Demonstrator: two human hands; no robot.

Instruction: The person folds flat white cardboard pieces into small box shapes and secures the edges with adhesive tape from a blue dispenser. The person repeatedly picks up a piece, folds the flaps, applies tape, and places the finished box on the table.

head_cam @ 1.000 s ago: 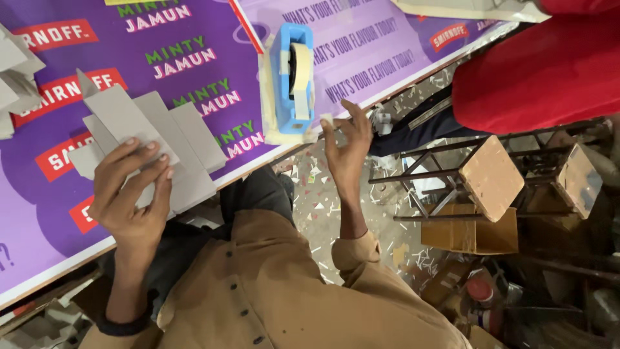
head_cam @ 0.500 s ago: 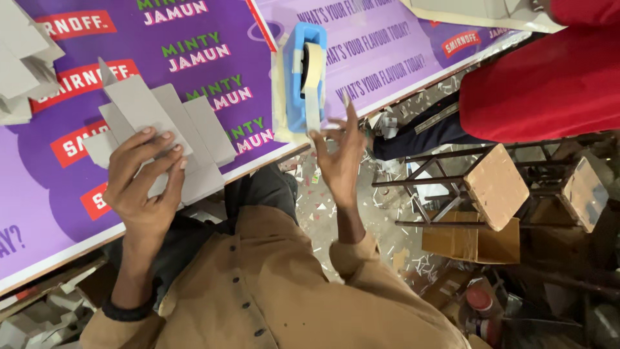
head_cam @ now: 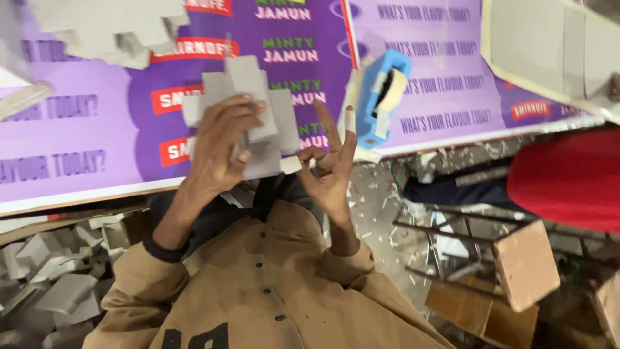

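A flat grey die-cut cardboard blank with stepped flaps is held tilted above the purple printed tabletop.

Table runs across the top, covered by a purple printed banner. On it sits a blue tape dispenser, a heap of grey cardboard cut-outs at the far left, and a flat grey board at the right corner.

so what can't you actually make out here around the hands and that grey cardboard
Head view only:
- Grey cardboard blank: its middle is covered by the left hand.
- Right hand: whether its fingertips pinch the blank's flap is blurred.
- Blue tape dispenser: its base is hidden behind its own body.
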